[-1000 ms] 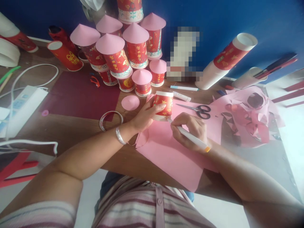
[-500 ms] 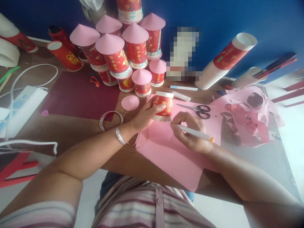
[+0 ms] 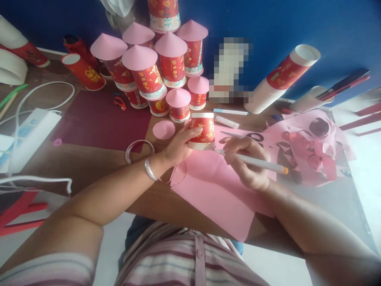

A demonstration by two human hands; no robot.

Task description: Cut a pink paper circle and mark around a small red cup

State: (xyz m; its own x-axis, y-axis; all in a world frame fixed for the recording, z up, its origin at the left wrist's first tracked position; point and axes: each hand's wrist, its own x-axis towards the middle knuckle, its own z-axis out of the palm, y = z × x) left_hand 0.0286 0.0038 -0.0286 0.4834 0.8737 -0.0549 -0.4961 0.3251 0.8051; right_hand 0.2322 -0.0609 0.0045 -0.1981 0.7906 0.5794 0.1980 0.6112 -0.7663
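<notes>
My left hand point(image 3: 178, 146) is wrapped round a red paper cup point(image 3: 204, 129) that stands upside down on a pink paper sheet point(image 3: 217, 190). My right hand point(image 3: 247, 163) grips a white pen point(image 3: 253, 161) with an orange end; its tip touches the paper at the cup's rim on the right side. A silver bracelet point(image 3: 149, 170) sits on my left wrist. Black-handled scissors point(image 3: 254, 137) lie just behind my right hand, partly hidden by it.
Several red cups with pink cone lids point(image 3: 154, 67) are stacked behind. A pink paper circle point(image 3: 163, 129) and a cut cup rim point(image 3: 139, 150) lie to the left. Pink scraps point(image 3: 309, 143), a cup stack point(image 3: 279, 79) and a power strip point(image 3: 29, 135) surround the work area.
My right hand has moved the pen round the cup's rim to the right, swinging the pen's orange end out rightward. The left hand keeps holding the cup.
</notes>
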